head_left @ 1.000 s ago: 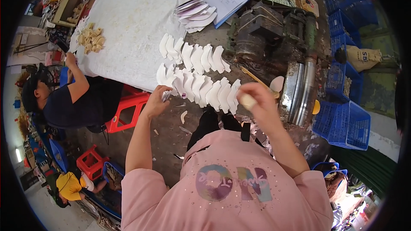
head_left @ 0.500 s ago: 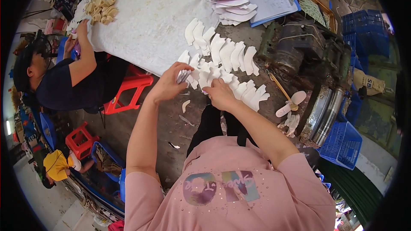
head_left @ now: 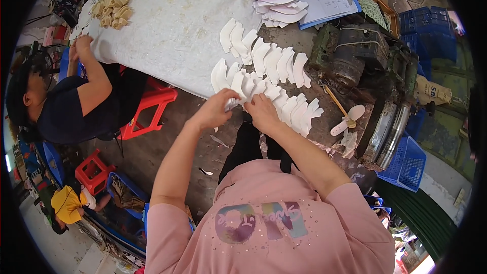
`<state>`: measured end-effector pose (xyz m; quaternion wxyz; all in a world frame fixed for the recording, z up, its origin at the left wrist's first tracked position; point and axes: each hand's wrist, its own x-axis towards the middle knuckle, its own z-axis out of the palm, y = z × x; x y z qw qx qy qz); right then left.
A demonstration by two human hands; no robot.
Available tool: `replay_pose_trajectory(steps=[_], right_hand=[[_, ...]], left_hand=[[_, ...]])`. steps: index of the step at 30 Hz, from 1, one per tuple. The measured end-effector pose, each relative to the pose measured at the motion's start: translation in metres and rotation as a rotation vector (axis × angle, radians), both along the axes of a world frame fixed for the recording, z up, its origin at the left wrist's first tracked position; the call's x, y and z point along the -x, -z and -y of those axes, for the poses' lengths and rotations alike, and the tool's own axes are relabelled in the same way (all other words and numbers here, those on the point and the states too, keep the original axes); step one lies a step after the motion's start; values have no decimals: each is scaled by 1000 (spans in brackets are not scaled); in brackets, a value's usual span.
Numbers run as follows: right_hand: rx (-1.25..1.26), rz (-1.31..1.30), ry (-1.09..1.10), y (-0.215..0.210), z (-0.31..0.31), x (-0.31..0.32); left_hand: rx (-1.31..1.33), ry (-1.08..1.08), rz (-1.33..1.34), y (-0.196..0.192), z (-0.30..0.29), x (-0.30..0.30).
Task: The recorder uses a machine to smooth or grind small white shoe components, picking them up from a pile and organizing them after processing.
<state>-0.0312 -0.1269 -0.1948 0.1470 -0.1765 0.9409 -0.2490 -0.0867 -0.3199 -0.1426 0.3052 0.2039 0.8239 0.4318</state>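
My left hand (head_left: 215,110) is closed around a small stack of thin white pieces (head_left: 232,104), held just off the near edge of the bench. My right hand (head_left: 263,114) is beside it, fingers bent and pressed together at the near edge of the laid-out pieces; what the fingertips hold, if anything, is hidden. Curved white cut pieces (head_left: 271,63) lie overlapping in rows in front of both hands, partly on a white sheet and partly on the dark bench.
A pile of curved pieces (head_left: 279,5) stands beyond, next to a clipboard (head_left: 329,0). On the right are a dark machine (head_left: 357,50), a hammer-like tool (head_left: 336,102) and blue crates (head_left: 406,165). A co-worker (head_left: 76,96) sits left by a red stool (head_left: 152,106) and tan parts (head_left: 111,10).
My left hand has come right with its stack, closer to my right hand. My right hand remains at the rows' near edge. The co-worker's hands have moved closer together.
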Motion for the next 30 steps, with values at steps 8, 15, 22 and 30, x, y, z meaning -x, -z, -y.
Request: replay_pose_trajectory(steps=[8,15,22,30], right_hand=[[-32,-147,3,-8,0,-12],[38,3,105,-7,-1,-52],[45,-151,82,-22,-2,-25],[-141,28,51,-26,6,-10]], left_hand=[[264,163,-161,33,-7,-22],[307,182,-171,34,-9,-26],[253,151,-183,37,-7,-27],[-37,-283,351,32,0,-16]])
